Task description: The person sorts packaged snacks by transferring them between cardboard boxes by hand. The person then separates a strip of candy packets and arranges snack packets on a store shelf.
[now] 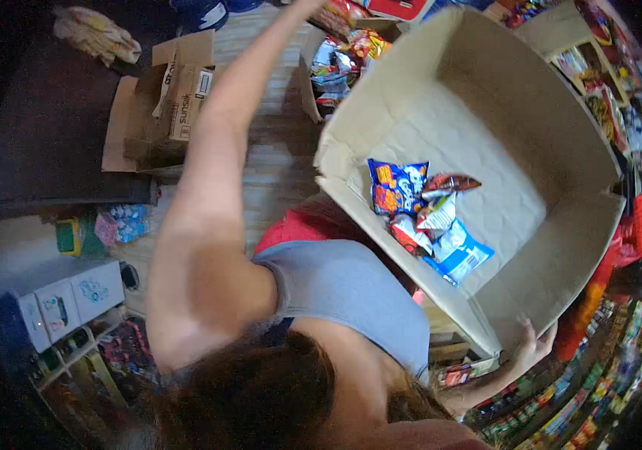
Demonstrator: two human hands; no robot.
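Observation:
A large open cardboard box (478, 64) tilts in front of my body. Against its lower right rim rests my right hand (535, 346), fingers curled over the cardboard edge. Inside the box lie several snack packets: a blue and orange packet (398, 187), a dark red packet (450, 184), a red and white packet (411, 234) and a light blue packet (460, 253). My left arm stretches up past the box's left side, and its hand is cut off by the top edge of the view. What my left hand touches is hidden.
Left of my arm stands a smaller open carton (178, 112). Another box of snack packets (336, 67) sits behind the large box. Shelves crowded with packaged goods (598, 360) curve along the right. A white box (73, 300) is at the lower left.

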